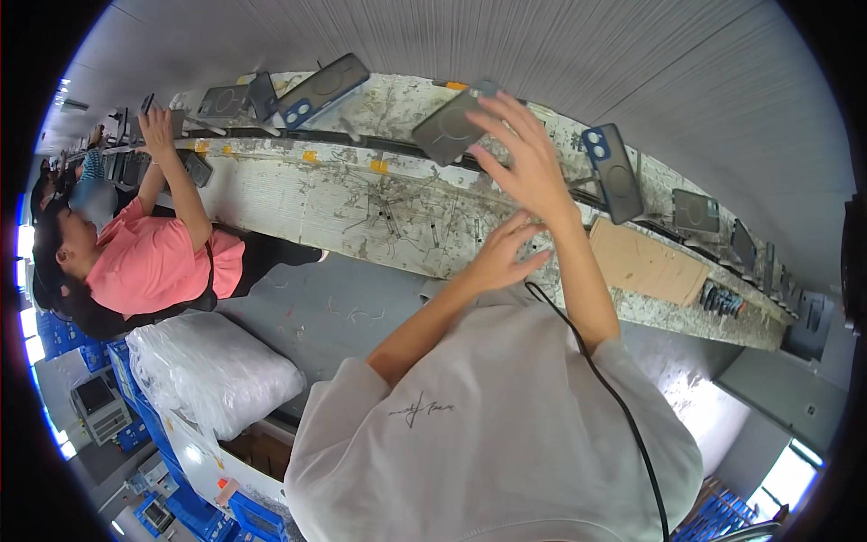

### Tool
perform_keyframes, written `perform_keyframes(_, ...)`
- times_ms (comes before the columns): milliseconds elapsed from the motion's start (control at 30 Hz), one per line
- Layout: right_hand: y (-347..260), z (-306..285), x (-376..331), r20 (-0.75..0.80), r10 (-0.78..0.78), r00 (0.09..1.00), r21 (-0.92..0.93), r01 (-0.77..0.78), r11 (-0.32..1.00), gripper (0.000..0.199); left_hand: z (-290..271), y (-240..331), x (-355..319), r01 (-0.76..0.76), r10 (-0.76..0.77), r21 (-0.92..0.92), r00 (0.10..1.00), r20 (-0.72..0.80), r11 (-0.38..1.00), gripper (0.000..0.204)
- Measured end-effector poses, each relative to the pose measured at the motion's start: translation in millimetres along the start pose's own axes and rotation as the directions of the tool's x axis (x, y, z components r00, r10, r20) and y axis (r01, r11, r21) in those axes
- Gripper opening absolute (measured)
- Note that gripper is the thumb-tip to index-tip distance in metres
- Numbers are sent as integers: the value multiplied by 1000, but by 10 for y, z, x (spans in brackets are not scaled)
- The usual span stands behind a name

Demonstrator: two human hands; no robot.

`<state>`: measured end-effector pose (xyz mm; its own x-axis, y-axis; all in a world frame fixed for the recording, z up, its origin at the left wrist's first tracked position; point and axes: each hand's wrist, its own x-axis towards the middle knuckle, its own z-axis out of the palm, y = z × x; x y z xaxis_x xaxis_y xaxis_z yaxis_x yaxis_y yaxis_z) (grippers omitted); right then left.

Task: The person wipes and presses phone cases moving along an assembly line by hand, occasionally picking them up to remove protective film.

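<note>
My right hand [522, 155] is raised at the far side of the bench, fingers spread. Its fingertips overlap the right edge of a tilted, dark translucent phone case [444, 128] with a ring mark on its back; no grip on it shows. Lower down, close to my right forearm, my left hand [506, 255] has its fingers apart and nothing visible in it. To the right along the line leans another phone case [617, 173], with blue around its camera holes. A similar blue-trimmed case [325, 88] stands tilted to the left.
A worn, stained workbench [271, 185] runs across, with a dark track carrying further cases [695, 210]. Cardboard [646, 262] and small dark pieces [722, 300] lie at right. A co-worker in a pink shirt [172, 257] reaches up at left, near a plastic-wrapped bundle [212, 370].
</note>
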<state>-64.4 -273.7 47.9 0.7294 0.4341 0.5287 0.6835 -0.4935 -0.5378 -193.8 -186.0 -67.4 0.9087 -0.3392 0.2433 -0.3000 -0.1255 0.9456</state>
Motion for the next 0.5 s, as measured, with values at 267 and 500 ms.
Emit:
perform_keyframes(267, 593, -39, -503, -67, 175, 982, -536, -184, 824, 65, -1154, 73, -101, -25, 294, 439, 776, -557, 898, 22)
perform_keyframes(500, 1038, -896, -1097, -104, 270, 957, -494, -285, 821, 64, -1486, 321, 1242, -133, 421, 838, 899, -123, 530, 45)
